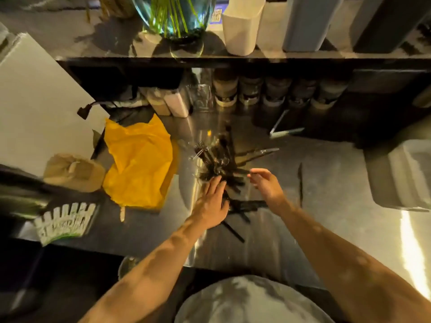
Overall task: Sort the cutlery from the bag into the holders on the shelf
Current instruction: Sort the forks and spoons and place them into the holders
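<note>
Cutlery pile (219, 164): black plastic forks and other pieces, heaped on the steel surface (326, 217) below the shelf front; clear crinkled film shows round the heap, and I cannot tell whether it is the bag.
Loose pieces (247, 206): a smaller black bunch lying flat, just nearer the person than the heap.
Single knife (300, 183): black, alone on the surface, right of the heap, apart from it.
Left hand (213, 203): palm down, grip apart, straight fingers resting on the near edge of the heap.
Right hand (267, 185): just right of the heap, grip apart, fingers loosely bent, nothing held.
Holders: white holder (241, 29), blue-grey holder (305, 22) and dark holder (384, 24) upright in a row on the shelf (116, 43).
Glass vase (177, 17): on the shelf left of the white holder, green stems inside.
Yellow sheet (137, 164): crumpled, left of the heap.
Jars (268, 89): a row under the shelf.
</note>
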Demonstrator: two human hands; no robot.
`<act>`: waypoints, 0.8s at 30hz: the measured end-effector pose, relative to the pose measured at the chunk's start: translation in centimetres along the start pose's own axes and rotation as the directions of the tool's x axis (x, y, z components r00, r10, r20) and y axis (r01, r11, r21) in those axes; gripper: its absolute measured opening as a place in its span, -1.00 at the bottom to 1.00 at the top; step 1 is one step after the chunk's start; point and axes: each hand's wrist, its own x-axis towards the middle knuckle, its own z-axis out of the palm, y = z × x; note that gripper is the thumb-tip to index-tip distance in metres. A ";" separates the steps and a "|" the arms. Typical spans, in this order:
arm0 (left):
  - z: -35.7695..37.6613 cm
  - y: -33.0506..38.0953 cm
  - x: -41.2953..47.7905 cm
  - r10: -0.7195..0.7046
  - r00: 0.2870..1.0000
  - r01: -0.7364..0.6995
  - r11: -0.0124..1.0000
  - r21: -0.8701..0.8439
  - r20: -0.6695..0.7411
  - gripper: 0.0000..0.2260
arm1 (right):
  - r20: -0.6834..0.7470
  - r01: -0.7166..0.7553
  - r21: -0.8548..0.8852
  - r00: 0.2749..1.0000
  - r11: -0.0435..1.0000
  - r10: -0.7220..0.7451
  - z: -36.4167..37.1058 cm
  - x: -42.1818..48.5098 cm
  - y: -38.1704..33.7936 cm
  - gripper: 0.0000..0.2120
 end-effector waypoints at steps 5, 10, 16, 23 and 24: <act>4.0 -2.3 -4.1 -0.084 0.993 0.082 0.996 0.028 0.088 -0.37 | 0.102 0.007 -0.495 0.994 0.869 0.050 -0.4 -1.5 5.8 -0.74; 5.5 -3.2 -5.8 -0.182 0.982 0.181 0.983 0.025 0.042 -0.46 | 0.203 0.229 -0.864 0.973 0.448 -0.107 0.7 -2.2 8.3 -0.62; 6.0 -3.3 -5.9 -0.246 0.969 0.245 0.962 -0.119 0.001 -0.50 | 0.206 0.211 -0.940 0.977 0.267 -0.050 1.9 -2.2 10.6 -0.43; 6.1 -4.3 -5.0 -0.279 0.958 0.282 0.887 -0.365 0.063 -0.54 | 0.181 0.191 -0.947 0.982 0.257 -0.063 2.4 -2.2 11.5 -0.62; 6.2 -4.4 -4.9 -0.284 0.957 0.287 0.871 -0.400 0.068 -0.54 | 0.179 0.189 -0.950 0.982 0.249 -0.062 2.4 -2.2 11.5 -0.64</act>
